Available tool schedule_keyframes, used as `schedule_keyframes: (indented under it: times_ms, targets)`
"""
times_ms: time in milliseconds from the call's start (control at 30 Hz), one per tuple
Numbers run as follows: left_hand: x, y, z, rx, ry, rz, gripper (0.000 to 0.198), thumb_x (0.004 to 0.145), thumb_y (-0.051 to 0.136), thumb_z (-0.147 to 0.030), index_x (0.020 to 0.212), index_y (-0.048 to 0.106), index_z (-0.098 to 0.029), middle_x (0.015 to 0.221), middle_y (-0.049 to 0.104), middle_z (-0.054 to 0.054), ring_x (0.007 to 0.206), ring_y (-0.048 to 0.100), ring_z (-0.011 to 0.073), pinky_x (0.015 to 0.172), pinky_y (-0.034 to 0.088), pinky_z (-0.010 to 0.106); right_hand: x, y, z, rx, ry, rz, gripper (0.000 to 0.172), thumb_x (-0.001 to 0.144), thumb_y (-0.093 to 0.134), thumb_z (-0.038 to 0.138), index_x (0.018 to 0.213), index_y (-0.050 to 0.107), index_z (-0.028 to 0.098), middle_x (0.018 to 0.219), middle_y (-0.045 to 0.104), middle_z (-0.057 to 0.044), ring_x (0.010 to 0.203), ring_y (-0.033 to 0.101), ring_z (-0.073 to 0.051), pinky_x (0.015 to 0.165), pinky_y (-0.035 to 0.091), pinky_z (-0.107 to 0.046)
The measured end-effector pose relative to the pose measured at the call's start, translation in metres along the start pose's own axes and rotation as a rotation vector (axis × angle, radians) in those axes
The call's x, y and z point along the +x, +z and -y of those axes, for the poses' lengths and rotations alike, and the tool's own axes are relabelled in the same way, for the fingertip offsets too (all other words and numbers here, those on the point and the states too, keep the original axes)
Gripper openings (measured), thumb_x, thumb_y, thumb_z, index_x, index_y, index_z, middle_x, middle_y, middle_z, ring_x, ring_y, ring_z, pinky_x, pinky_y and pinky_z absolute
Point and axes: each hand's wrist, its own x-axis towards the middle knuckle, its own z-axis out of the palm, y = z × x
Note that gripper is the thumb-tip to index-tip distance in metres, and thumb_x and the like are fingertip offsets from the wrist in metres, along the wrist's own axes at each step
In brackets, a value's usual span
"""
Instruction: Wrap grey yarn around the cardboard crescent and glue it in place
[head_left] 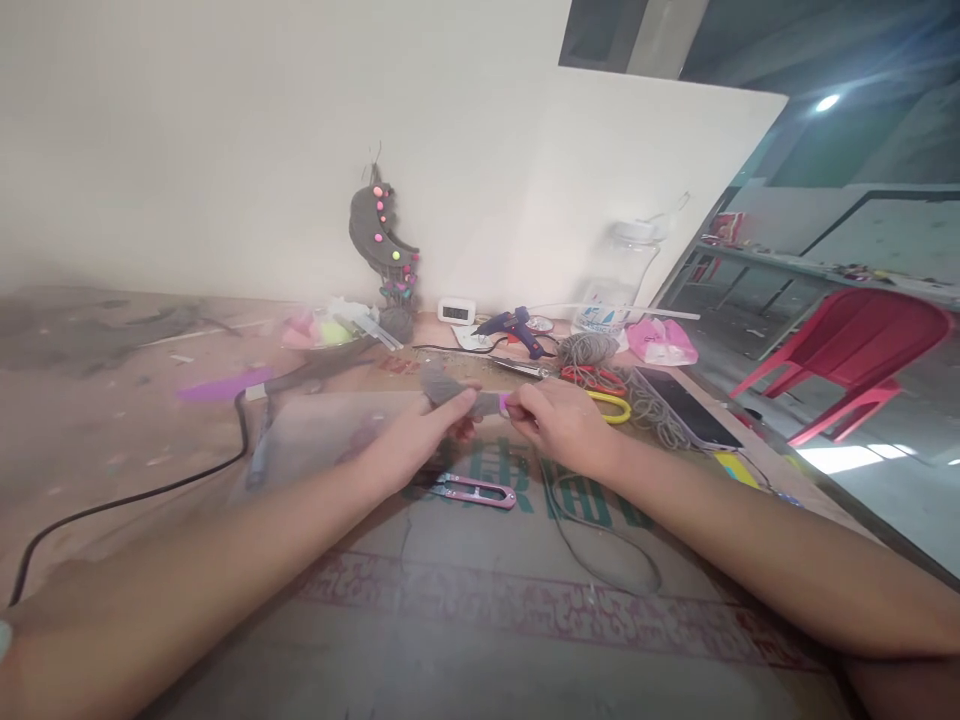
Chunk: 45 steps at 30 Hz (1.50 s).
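My left hand (452,408) is closed around a grey yarn-wrapped piece (442,385), whose wide end sticks up behind the thumb. A short purple part (503,402) shows at the piece's right end. Right beside it, the fingers of my right hand (559,418) are pinched together. From under that hand a strand of grey yarn (592,570) runs down and loops over the printed board (450,640); the fingertips hide exactly how they grip it. Pink-handled thread snips (484,492) lie just below my hands.
A yarn-wrapped moon ornament (371,225) leans on the wall. Behind my hands are a blue glue gun (517,328), a small digital clock (456,310), scissors (611,407), yarn coils (589,350), a clear bottle (619,280) and a phone (686,408). A black cable (135,497) crosses the left side.
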Motion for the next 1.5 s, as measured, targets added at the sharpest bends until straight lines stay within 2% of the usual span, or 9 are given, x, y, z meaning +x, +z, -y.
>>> schedule_keyframes:
  times_ms: [100, 167, 400, 533, 733, 933, 1067, 1167, 1500]
  targets:
    - [0.004, -0.005, 0.000, 0.124, 0.009, -0.022, 0.044, 0.080, 0.058, -0.060, 0.080, 0.062, -0.016, 0.066, 0.060, 0.001, 0.061, 0.054, 0.0141, 0.061, 0.040, 0.026, 0.001, -0.006, -0.005, -0.009, -0.184, 0.113, 0.016, 0.096, 0.047, 0.028, 0.089, 0.056, 0.018, 0.073, 0.063, -0.004, 0.068, 0.054, -0.016, 0.066, 0.037, -0.028]
    - [0.007, -0.010, -0.002, 0.202, 0.045, -0.066, 0.044, 0.080, 0.057, -0.061, 0.073, 0.059, -0.017, 0.063, 0.060, 0.000, 0.059, 0.053, 0.0144, 0.059, 0.038, 0.026, 0.002, -0.011, -0.009, 0.001, -0.192, 0.161, 0.026, 0.094, 0.051, 0.040, 0.098, 0.059, 0.016, 0.083, 0.065, -0.009, 0.078, 0.057, -0.020, 0.072, 0.040, -0.031]
    - [0.019, -0.019, 0.004, 0.226, 0.047, -0.128, 0.037, 0.074, 0.067, -0.053, 0.075, 0.057, -0.017, 0.066, 0.061, 0.000, 0.060, 0.053, 0.0151, 0.058, 0.037, 0.026, 0.007, -0.016, -0.060, 0.266, 0.519, 0.088, 0.022, 0.090, 0.053, 0.032, 0.098, 0.067, 0.018, 0.103, 0.068, -0.010, 0.093, 0.062, -0.023, 0.085, 0.046, -0.038]
    - [0.019, -0.018, 0.005, 0.237, 0.060, -0.106, 0.035, 0.075, 0.067, -0.050, 0.080, 0.059, -0.016, 0.069, 0.061, 0.000, 0.063, 0.054, 0.0153, 0.061, 0.038, 0.026, 0.008, -0.017, -0.079, 0.401, 0.720, 0.122, 0.035, 0.085, 0.060, 0.036, 0.114, 0.065, 0.017, 0.113, 0.068, -0.011, 0.094, 0.066, -0.024, 0.084, 0.050, -0.040]
    - [0.016, -0.017, 0.004, 0.262, 0.100, -0.062, 0.039, 0.077, 0.065, -0.051, 0.096, 0.060, -0.017, 0.079, 0.065, 0.001, 0.072, 0.058, 0.0175, 0.067, 0.043, 0.028, 0.023, -0.016, -0.028, 0.546, 0.633, 0.119, 0.026, 0.087, 0.058, 0.038, 0.101, 0.071, 0.020, 0.109, 0.071, -0.007, 0.102, 0.064, -0.023, 0.094, 0.046, -0.039]
    - [0.013, -0.014, 0.000, 0.268, 0.153, 0.013, 0.037, 0.080, 0.063, -0.050, 0.098, 0.067, -0.017, 0.091, 0.070, 0.004, 0.079, 0.060, 0.0176, 0.069, 0.044, 0.026, 0.030, 0.006, 0.014, 0.596, 0.576, 0.167, 0.027, 0.076, 0.071, 0.036, 0.096, 0.066, 0.019, 0.094, 0.069, -0.003, 0.087, 0.063, -0.018, 0.079, 0.048, -0.031]
    - [0.011, -0.012, -0.002, 0.285, 0.136, 0.053, 0.038, 0.081, 0.061, -0.051, 0.095, 0.069, -0.017, 0.089, 0.070, 0.003, 0.077, 0.060, 0.0170, 0.069, 0.044, 0.026, 0.026, 0.012, 0.020, 0.527, 0.610, 0.147, 0.016, 0.078, 0.069, 0.033, 0.077, 0.062, 0.019, 0.075, 0.065, 0.001, 0.071, 0.058, -0.015, 0.069, 0.045, -0.027]
    - [0.010, -0.012, -0.003, 0.296, 0.124, 0.037, 0.040, 0.080, 0.062, -0.052, 0.098, 0.069, -0.017, 0.091, 0.071, 0.004, 0.077, 0.062, 0.0179, 0.070, 0.045, 0.027, 0.023, 0.010, 0.021, 0.568, 0.597, 0.116, 0.012, 0.084, 0.061, 0.031, 0.080, 0.065, 0.020, 0.081, 0.069, 0.000, 0.076, 0.060, -0.016, 0.073, 0.045, -0.028]
    - [0.007, -0.011, -0.007, 0.282, 0.094, 0.000, 0.035, 0.082, 0.061, -0.049, 0.097, 0.069, -0.019, 0.087, 0.072, 0.003, 0.073, 0.064, 0.0176, 0.064, 0.045, 0.025, 0.017, 0.008, 0.008, 0.651, 0.698, 0.060, 0.029, 0.094, 0.045, 0.033, 0.073, 0.061, 0.019, 0.074, 0.068, -0.001, 0.074, 0.062, -0.015, 0.069, 0.045, -0.025]
